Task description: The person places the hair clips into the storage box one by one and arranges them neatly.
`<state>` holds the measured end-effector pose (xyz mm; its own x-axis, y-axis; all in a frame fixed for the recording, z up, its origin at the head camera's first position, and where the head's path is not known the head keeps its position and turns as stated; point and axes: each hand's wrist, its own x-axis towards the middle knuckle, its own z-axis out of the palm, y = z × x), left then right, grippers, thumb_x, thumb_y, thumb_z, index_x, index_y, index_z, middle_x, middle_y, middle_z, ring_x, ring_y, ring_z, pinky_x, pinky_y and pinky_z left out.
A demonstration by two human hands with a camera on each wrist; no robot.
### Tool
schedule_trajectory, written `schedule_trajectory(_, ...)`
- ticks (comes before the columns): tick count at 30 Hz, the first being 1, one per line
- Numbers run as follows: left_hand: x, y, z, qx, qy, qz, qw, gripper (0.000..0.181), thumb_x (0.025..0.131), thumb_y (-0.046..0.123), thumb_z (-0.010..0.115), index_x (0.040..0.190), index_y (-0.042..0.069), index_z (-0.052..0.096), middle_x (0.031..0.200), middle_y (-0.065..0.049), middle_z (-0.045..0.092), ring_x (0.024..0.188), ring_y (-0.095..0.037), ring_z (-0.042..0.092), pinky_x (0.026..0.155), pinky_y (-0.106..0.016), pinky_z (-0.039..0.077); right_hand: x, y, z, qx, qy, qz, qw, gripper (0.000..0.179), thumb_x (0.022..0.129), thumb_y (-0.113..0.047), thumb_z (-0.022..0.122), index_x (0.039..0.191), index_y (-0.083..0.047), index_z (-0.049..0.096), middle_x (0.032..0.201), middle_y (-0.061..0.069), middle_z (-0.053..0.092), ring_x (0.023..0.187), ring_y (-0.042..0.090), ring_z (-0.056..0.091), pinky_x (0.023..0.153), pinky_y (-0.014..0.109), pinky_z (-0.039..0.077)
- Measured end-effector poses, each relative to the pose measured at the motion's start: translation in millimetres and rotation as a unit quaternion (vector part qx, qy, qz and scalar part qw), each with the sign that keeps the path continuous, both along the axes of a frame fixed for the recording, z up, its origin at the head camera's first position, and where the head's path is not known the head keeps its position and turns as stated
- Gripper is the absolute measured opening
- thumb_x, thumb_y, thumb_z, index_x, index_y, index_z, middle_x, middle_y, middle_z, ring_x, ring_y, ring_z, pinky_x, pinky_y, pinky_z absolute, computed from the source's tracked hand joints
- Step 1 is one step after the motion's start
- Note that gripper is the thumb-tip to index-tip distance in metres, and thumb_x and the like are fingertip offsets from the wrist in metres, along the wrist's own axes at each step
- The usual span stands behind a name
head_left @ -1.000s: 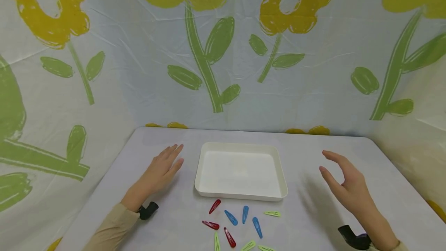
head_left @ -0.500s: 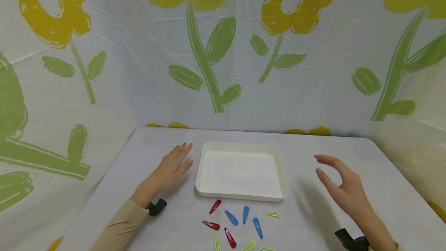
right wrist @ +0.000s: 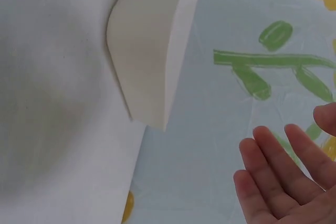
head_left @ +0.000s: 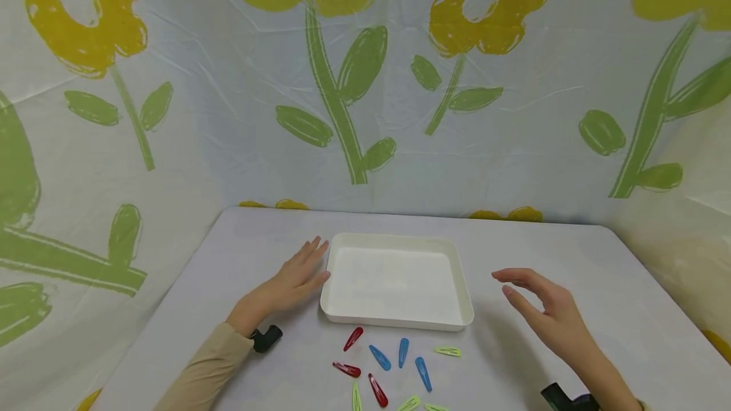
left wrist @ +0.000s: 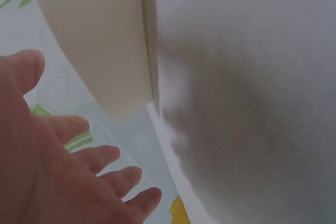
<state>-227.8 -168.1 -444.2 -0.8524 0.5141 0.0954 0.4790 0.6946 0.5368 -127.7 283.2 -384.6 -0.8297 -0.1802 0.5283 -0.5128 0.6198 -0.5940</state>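
Note:
A shallow white tray (head_left: 396, 281) lies on the table with nothing in it. My left hand (head_left: 294, 279) is right by the tray's left side, fingers extended; whether it touches the rim I cannot tell from the head view. In the left wrist view the left hand (left wrist: 79, 166) holds nothing and its fingers are spread near the tray wall (left wrist: 100, 40). My right hand (head_left: 545, 309) hovers to the right of the tray, thumb and fingers apart, with a gap to the tray. The right wrist view has the right hand (right wrist: 289, 182) with nothing in it, near the tray's end (right wrist: 142, 51).
In front of the tray lie several snap hair clips: red ones (head_left: 377, 391), blue ones (head_left: 423, 373) and light green ones (head_left: 448, 351). The white table (head_left: 274, 385) ends at a flower-patterned curtain (head_left: 245, 163) at the back and sides.
Both hands have moved inward toward the tray, the left one to the right and the right one to the left and slightly nearer. Tray and hair clips have stayed in place.

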Motion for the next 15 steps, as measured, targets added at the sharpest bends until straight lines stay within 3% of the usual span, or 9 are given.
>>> schedule_trajectory(3,-0.2,1.8,-2.1,0.000,-0.030,-0.020,0.9994,0.071,0.105,0.044,0.042,0.160,0.010,0.012,0.165,-0.017,0.003,0.150,-0.041,0.004,0.113,-0.067,0.013,1.2,-4.8,-1.8,-0.013,-0.015,0.030,0.9994,0.026,0.093,0.004,0.064,0.113,-0.012,0.070,0.106,0.003,0.073,0.101,0.004,0.065,0.090,0.010,0.044)
schedule_trajectory(7,0.2,3.0,-4.6,0.008,-0.040,-0.042,0.9983,0.072,0.105,0.044,0.044,0.160,0.011,0.011,0.166,-0.013,-0.001,0.151,-0.037,0.002,0.116,-0.063,0.014,3.9,-9.8,-4.8,-0.035,-0.054,0.070,0.9955,0.023,0.096,0.003,0.061,0.110,-0.012,0.070,0.103,0.001,0.073,0.097,0.008,0.067,0.085,0.013,0.048)
schedule_trajectory(11,-0.3,2.1,-8.1,0.023,-0.042,-0.064,0.9968,0.073,0.104,0.042,0.046,0.160,0.010,0.011,0.166,-0.008,-0.002,0.151,-0.036,0.003,0.117,-0.059,0.014,5.7,-14.1,-8.9,-0.077,-0.125,0.117,0.9822,0.017,0.099,-0.001,0.058,0.107,-0.009,0.070,0.101,0.008,0.072,0.094,0.014,0.069,0.084,0.018,0.052)
schedule_trajectory(15,-1.5,-0.5,-12.8,0.026,-0.051,-0.079,0.9953,0.074,0.104,0.043,0.047,0.160,0.012,0.010,0.167,-0.002,-0.002,0.151,-0.035,0.003,0.117,-0.058,0.014,5.7,-18.9,-15.2,-0.086,-0.168,0.148,0.9707,0.014,0.099,-0.003,0.058,0.104,-0.008,0.070,0.096,0.012,0.073,0.090,0.020,0.071,0.082,0.022,0.055)
